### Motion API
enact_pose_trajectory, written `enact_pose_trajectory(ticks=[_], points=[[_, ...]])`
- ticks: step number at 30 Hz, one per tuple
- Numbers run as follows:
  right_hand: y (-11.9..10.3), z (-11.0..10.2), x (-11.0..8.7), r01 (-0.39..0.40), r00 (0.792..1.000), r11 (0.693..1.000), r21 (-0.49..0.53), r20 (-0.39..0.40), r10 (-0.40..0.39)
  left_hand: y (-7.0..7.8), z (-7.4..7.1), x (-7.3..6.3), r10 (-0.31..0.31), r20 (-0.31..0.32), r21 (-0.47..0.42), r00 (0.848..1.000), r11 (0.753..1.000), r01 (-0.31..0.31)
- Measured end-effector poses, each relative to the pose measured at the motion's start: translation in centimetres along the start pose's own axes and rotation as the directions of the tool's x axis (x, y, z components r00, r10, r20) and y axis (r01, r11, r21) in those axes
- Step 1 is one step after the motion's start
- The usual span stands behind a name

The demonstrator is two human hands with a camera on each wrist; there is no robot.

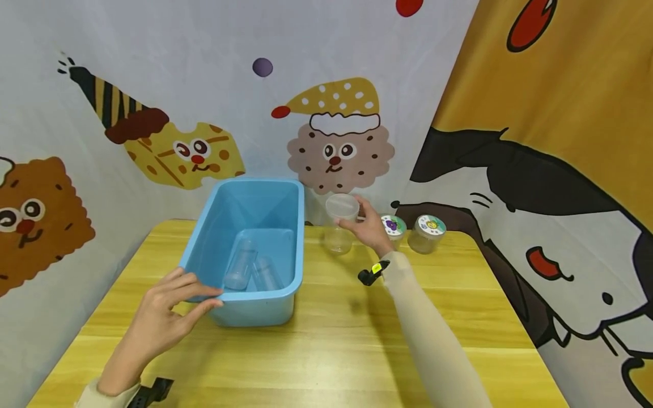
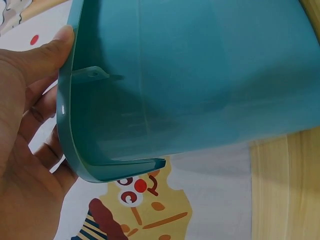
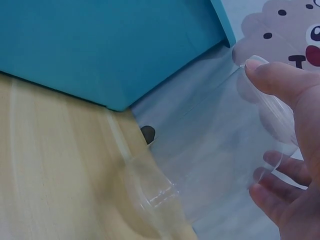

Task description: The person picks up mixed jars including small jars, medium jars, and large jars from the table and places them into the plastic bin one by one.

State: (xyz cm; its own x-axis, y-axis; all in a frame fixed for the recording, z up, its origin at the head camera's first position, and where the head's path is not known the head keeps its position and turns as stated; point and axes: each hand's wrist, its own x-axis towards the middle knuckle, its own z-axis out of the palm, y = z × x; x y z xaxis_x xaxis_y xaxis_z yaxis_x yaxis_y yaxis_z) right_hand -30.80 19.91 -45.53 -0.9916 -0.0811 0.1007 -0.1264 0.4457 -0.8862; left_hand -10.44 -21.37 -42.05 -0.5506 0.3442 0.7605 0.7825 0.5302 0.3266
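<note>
My left hand (image 1: 165, 309) pinches the near left corner of the blue plastic bin (image 1: 301, 238), thumb outside and fingers over the rim. In the left wrist view the thumb lies along the bin's rim (image 2: 64, 115). Two clear plastic containers (image 1: 241, 263) lie on their sides at the bottom of the bin. Right of the bin, my right hand (image 1: 371, 229) grips a tall clear plastic jar (image 1: 339, 238) near its top. In the right wrist view the thumb is at the jar's rim and the other fingers curl round the far side of the jar (image 3: 210, 150).
Two small jars with printed lids, one with a purple design (image 1: 393, 225) and one with a yellow design (image 1: 427, 235), stand at the back right, the first partly behind my right hand. A cartoon-printed cloth (image 1: 204, 68) hangs behind the wooden table (image 1: 336, 362).
</note>
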Motion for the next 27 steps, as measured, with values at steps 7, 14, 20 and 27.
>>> enact_pose_trajectory(ticks=[7,14,20,27], points=[[-0.7,-0.3,-0.8,0.021,1.000,1.000,-0.009,0.006,-0.021,0.0,0.0,0.1,-0.002,-0.001,0.007,1.000,1.000,0.002],[-1.6,-0.4,-1.6,0.068,0.997,0.997,0.025,0.040,-0.069,0.0,0.0,-0.1,-0.007,0.004,0.007,1.000,1.000,0.007],[-2.4,-0.1,-2.1,0.106,0.992,0.994,0.017,0.063,-0.107,0.0,-0.1,-0.3,-0.003,-0.007,-0.012,1.000,1.000,0.003],[-3.7,-0.5,-2.7,0.153,0.987,0.988,-0.023,0.052,-0.151,-0.1,0.0,-0.1,-0.003,-0.002,-0.001,1.000,1.000,0.003]])
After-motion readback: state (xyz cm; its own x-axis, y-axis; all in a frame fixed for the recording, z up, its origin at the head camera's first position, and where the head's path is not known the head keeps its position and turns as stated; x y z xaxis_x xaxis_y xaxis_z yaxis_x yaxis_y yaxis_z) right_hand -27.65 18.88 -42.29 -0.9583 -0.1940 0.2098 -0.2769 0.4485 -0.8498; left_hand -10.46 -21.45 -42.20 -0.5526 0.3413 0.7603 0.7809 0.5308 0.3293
